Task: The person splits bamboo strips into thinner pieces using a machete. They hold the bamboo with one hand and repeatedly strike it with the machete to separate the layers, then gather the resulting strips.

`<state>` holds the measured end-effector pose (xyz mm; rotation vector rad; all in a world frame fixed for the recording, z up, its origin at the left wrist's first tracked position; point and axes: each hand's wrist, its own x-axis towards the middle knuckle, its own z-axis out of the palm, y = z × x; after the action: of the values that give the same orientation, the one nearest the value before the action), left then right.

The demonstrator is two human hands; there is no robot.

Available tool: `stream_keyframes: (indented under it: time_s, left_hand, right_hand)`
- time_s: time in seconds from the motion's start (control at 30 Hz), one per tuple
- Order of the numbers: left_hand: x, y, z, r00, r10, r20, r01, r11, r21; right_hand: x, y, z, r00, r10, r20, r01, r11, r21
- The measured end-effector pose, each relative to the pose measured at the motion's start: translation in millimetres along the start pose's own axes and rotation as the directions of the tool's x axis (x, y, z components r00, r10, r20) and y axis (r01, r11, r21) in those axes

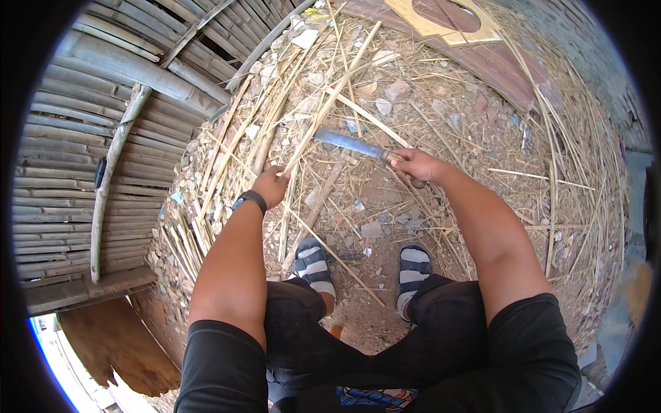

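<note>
My right hand (416, 166) is wrapped round the wooden handle of a machete (350, 143). Its broad metal blade points left, its tip near a long bamboo strip (330, 107). That strip slants from my left hand up toward the far side. My left hand (271, 186), with a dark watch on its wrist, pinches the near end of the strip between thumb and fingers. A pale flat stick (367, 115) lies on the ground just beyond the blade.
A slatted bamboo wall (82, 179) stands on the left. Bamboo strips, straw and stones litter the ground. Several short bamboo pieces (182, 237) lie by the wall's foot. At the far right rests a brown board (509, 72) with a yellow-edged cutout. My sandalled feet (315, 268) are close below.
</note>
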<state>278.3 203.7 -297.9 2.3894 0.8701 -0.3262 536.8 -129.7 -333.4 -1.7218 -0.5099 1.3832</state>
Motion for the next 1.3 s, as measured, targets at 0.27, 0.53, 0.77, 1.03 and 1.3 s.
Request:
stream_keyframes:
  time_s: [0.27, 0.53, 0.77, 1.03, 1.3]
  left_hand:
    - [-24.4, 34.3, -70.4, 0.954, 0.038, -0.297, 0.021, 0.981, 0.192]
    - [-174.4, 136.3, -219.7, 0.62, 0.262, -0.739, -0.061, 0.956, 0.288]
    - [-288.7, 171.5, -293.7, 0.307, 0.219, -0.926, -0.513, 0.858, 0.033]
    - [-273.1, 155.3, -258.3, 0.208, 0.177, -0.962, -0.848, 0.522, -0.087]
    - [-255.7, 144.5, -223.9, 0.212, 0.043, -0.976, -0.977, 0.028, -0.21]
  right_hand:
    - [-44.8, -47.9, -24.2, 0.993, -0.016, -0.117, -0.047, 0.853, -0.52]
    - [-181.6, -135.9, -44.6, 0.947, 0.01, -0.322, -0.307, 0.334, -0.891]
    - [-303.4, -173.1, 9.6, 0.803, -0.313, -0.507, -0.282, 0.55, -0.786]
    - [-305.7, -164.5, 118.0, 0.718, -0.379, -0.584, 0.338, 0.923, -0.183]
    - [-214.1, -120.6, 183.5, 0.805, -0.265, -0.531, 0.113, 0.947, -0.301]
